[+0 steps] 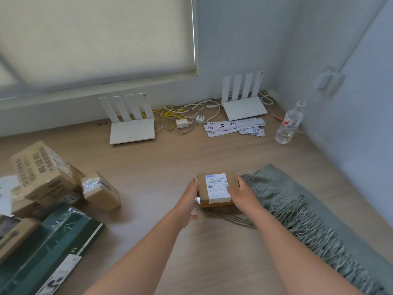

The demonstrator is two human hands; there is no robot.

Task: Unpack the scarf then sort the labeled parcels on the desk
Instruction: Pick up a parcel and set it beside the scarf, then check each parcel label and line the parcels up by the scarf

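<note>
At mid-tabletop point(159, 167), the left hand point(188, 201) and right hand point(242, 194) grip opposite edges of a labeled cardboard parcel point(217, 186) at the fringe of the unpacked scarf point(287, 199), so sorting appears under way, and the next move likely requires a level lift toward the parcel stack point(46, 175).

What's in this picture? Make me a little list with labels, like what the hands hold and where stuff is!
held: small parcel, brown, white label
hands: left hand and right hand grip its sides
unpacked: scarf, grey-green, fringed, lying right of the parcel
to sort: parcel pile on the desk's left
back of desk: white router, second router, water bottle
</note>
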